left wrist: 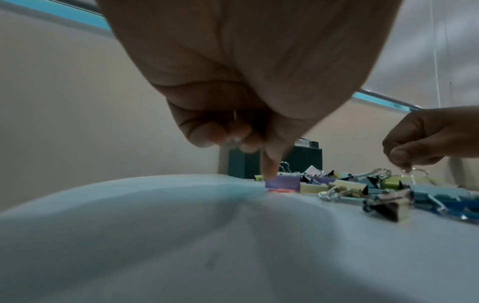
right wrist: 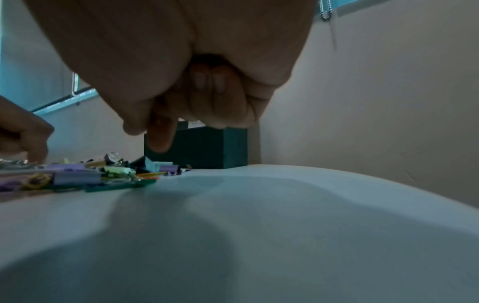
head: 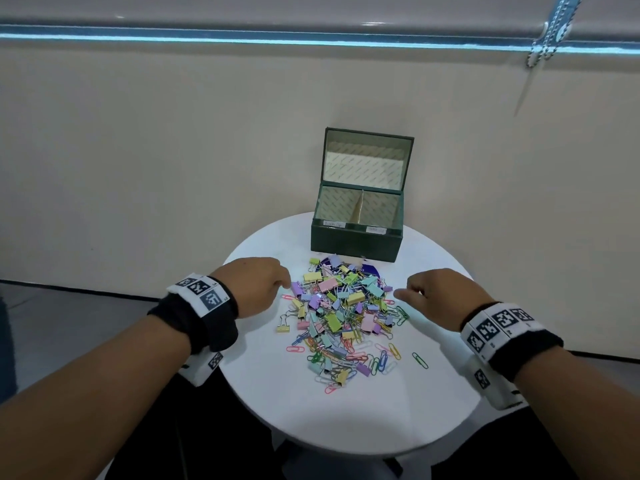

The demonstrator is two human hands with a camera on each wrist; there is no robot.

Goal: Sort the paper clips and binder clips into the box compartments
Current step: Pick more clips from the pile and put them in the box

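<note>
A heap of pastel binder clips and coloured paper clips [head: 343, 306] lies in the middle of the round white table [head: 346, 417]. Behind it stands a green box [head: 356, 240], lid up, with two compartments and a small label on each. My left hand [head: 284, 282] is at the heap's left edge. Its index finger [left wrist: 270, 168] points down onto a purple binder clip [left wrist: 282, 182], with the other fingers curled in. My right hand [head: 401, 294] hovers at the heap's right edge, thumb and index close together [right wrist: 150, 137]. They sit just over a wire handle [left wrist: 414, 172].
A lone green paper clip [head: 420, 360] lies right of the heap. Something dark blue [head: 367, 271] sits under the heap near the box. The wall stands right behind the box, and a blind chain [head: 540, 46] hangs at the upper right.
</note>
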